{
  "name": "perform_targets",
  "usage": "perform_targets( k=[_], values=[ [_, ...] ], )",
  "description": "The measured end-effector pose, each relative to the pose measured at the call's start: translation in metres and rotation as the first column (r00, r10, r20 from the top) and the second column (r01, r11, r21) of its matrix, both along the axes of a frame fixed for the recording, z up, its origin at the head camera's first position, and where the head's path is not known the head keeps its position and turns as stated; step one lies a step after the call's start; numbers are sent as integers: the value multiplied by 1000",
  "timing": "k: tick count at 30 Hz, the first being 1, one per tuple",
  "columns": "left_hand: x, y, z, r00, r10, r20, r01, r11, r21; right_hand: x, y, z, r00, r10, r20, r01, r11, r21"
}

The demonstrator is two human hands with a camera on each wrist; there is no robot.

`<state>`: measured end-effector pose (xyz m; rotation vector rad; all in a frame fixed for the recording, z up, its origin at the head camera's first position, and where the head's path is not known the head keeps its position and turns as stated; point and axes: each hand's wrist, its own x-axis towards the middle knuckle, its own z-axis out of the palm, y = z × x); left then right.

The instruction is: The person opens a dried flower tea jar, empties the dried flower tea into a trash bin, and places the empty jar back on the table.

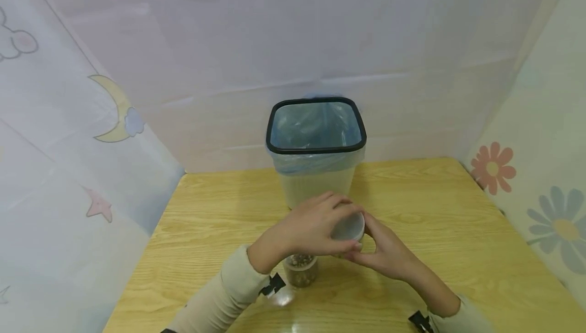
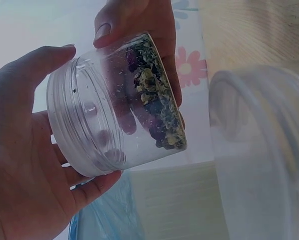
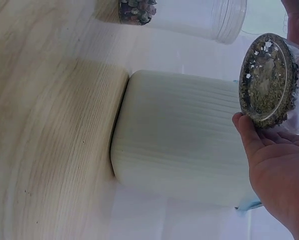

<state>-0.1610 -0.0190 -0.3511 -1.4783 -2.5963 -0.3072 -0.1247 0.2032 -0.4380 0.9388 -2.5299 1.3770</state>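
Observation:
A clear plastic jar (image 2: 134, 110) is held between both hands above the table, tilted. Dried herbs and purple petals lie at its base end, which faces the camera in the right wrist view. My left hand (image 1: 311, 226) curls its fingers and thumb round the wide clear rim end (image 2: 69, 120); whether that is a screwed-on lid I cannot tell. My right hand (image 1: 389, 249) grips the jar body near its base from the other side. Near the left wrist, a second clear jar (image 1: 301, 272) with dried plant bits stands on the table; the left arm partly covers it.
Behind the hands stands a white ribbed bin (image 1: 316, 183) with a black rim (image 1: 316, 151) and a blue liner bag (image 1: 293, 162). It sits on the wooden table (image 1: 215, 206). Printed cloth walls (image 1: 293, 43) enclose the table at the back and sides.

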Motion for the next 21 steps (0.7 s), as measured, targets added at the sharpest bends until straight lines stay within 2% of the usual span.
perform_targets(
  k=[9, 14, 21],
  values=[
    [5, 2, 5, 999, 40, -5, -40, 999, -9, 3, -2, 3, 999, -37, -28, 36, 999, -4],
    [7, 2, 5, 997, 60, -44, -62, 998, -31, 3, -4, 5, 998, -34, -50, 34, 999, -15],
    [9, 2, 5, 992, 102, -78, -104, 994, -18, 3, -7, 4, 996, -55, -73, 54, 998, -18]
  ],
)
